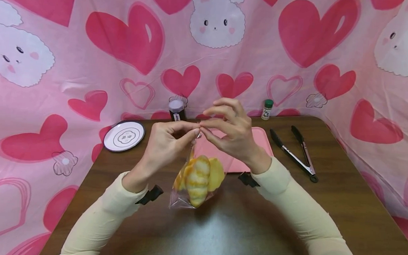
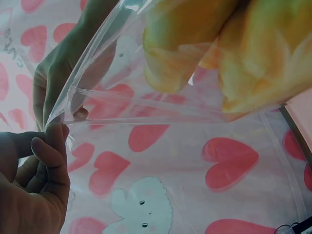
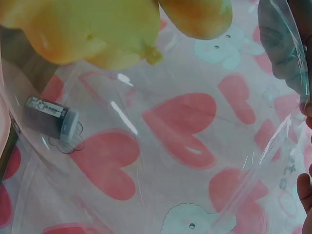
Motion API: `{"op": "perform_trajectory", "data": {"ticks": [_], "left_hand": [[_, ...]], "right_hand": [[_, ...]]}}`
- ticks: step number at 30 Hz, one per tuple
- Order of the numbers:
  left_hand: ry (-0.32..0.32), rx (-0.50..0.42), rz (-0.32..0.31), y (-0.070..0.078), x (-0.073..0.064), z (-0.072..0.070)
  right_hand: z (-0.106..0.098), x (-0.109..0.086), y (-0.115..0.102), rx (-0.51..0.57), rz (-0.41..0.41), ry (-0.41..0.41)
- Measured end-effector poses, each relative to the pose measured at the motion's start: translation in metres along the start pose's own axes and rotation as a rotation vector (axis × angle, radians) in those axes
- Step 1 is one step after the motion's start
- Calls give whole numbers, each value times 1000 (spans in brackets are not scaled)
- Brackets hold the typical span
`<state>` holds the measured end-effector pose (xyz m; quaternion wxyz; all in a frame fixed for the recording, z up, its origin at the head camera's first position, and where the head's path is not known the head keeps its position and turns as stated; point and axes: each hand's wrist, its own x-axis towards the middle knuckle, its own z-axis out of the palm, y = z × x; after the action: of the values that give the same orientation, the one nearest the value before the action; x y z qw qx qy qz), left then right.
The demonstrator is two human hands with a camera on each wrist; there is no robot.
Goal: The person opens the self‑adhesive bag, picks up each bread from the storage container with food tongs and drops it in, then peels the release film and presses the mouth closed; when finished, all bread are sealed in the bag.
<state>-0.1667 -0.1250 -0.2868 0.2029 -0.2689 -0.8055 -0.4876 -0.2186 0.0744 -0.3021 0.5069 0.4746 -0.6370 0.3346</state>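
Observation:
A clear plastic bag (image 1: 177, 201) hangs over the table between my two hands, its top gathered at the fingertips. My left hand (image 1: 165, 142) pinches the bag's top between thumb and index finger. Meeting it there, my right hand (image 1: 232, 131) also pinches the top with thumb and index finger, its other fingers raised. Inside the bag sits a ridged golden bread roll (image 1: 199, 179), beside a flatter yellow bread piece (image 1: 217, 174). Through the film in the left wrist view, orange-yellow bread (image 2: 180, 44) shows above the fingertips.
Behind the hands lies a pink tray (image 1: 263, 144), partly covered by the right hand. Black-tipped tongs (image 1: 302, 159) rest spread at the right. A white plate (image 1: 124, 136) is at the far left. A dark jar (image 1: 177, 112) and a green-capped spice bottle (image 1: 267, 110) stand along the back edge.

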Motion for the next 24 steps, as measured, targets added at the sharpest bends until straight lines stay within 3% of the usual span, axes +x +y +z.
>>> {"op": "perform_trajectory", "data": {"ticks": [8, 19, 24], "left_hand": [[-3, 30, 29, -1, 0, 1], [-1, -1, 8, 1, 1, 2], [10, -19, -12, 2, 1, 1]], "right_hand": [[0, 3, 0, -1, 6, -26], [1, 1, 1, 119, 154, -37], [0, 2, 1, 130, 161, -54]]}}
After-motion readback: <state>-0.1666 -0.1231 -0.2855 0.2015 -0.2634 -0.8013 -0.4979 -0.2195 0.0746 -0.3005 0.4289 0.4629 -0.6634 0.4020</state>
